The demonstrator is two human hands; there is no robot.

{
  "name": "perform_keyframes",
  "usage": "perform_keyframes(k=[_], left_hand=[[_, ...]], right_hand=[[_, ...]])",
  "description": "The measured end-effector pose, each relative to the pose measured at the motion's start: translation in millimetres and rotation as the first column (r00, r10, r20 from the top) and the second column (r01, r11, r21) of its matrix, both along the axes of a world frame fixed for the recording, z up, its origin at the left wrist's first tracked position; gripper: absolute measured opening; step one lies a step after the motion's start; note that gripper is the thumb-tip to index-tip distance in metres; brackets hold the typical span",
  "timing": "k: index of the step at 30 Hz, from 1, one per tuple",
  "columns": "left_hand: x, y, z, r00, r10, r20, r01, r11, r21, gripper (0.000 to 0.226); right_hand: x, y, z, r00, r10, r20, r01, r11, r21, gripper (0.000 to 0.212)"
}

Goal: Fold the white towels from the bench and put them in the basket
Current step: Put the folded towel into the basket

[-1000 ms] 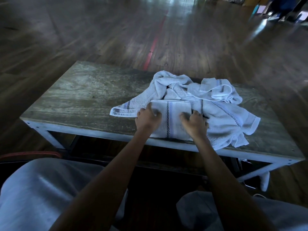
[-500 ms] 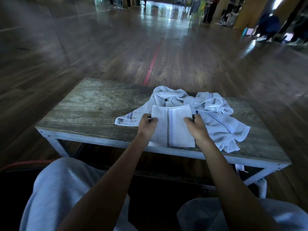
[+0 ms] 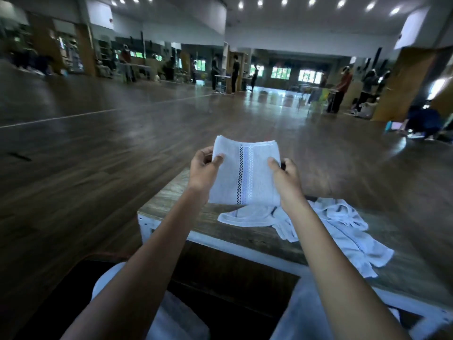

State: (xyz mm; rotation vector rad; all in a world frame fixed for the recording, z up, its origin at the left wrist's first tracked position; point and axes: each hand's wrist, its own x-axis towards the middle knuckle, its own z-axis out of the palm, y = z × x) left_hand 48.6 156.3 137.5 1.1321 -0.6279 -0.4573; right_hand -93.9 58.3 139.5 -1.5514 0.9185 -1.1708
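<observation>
A folded white towel [image 3: 245,173] with a dark checked stripe hangs in the air above the bench [image 3: 245,238]. My left hand [image 3: 203,171] grips its left edge and my right hand [image 3: 285,179] grips its right edge. Under and to the right of it, a heap of unfolded white towels [image 3: 340,229] lies crumpled on the wooden bench top. No basket shows in this view.
The bench has a white metal frame [image 3: 245,251] and stands just past my knees in light trousers [image 3: 176,315]. Dark wooden floor [image 3: 98,155] spreads all around. Several people and tables stand far off along the back wall.
Both hands have lifted the folded towel off the bench into the air. My head has tilted up, so the hall's far end shows.
</observation>
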Motion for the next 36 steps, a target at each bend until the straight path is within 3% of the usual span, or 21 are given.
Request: perform_keyframes(k=[5, 10, 16, 24, 30, 33, 36], left_hand=[[44, 91, 6, 0.974, 0.227, 0.011, -0.227, 0.973, -0.047, 0.017], [96, 170, -6, 0.888, 0.459, -0.029, -0.459, 0.889, 0.007, 0.019], [156, 246, -81, 0.750, 0.651, -0.121, -0.632, 0.758, 0.160, 0.024], [225, 283, -297, 0.523, 0.826, -0.209, -0.686, 0.553, 0.472, 0.025], [241, 253, -458, 0.384, 0.868, -0.315, -0.509, 0.483, 0.712, 0.041], [243, 242, -511, 0.315, 0.884, -0.345, -0.445, 0.459, 0.769, 0.046], [252, 239, -540, 0.291, 0.890, -0.350, -0.459, 0.451, 0.766, 0.043]], right_hand=[[70, 62, 10, 0.973, 0.229, -0.011, -0.229, 0.973, -0.025, 0.019], [158, 117, -4, 0.886, 0.464, -0.026, -0.464, 0.886, -0.005, 0.024], [263, 173, -84, 0.738, 0.660, -0.139, -0.648, 0.751, 0.126, 0.026], [378, 209, -290, 0.420, 0.793, -0.442, -0.669, 0.600, 0.439, 0.035], [421, 191, -439, 0.126, 0.799, -0.588, -0.605, 0.532, 0.593, 0.027], [435, 189, -487, 0.032, 0.791, -0.611, -0.625, 0.493, 0.605, 0.035], [451, 193, -515, -0.002, 0.763, -0.646, -0.666, 0.481, 0.571, 0.041]])
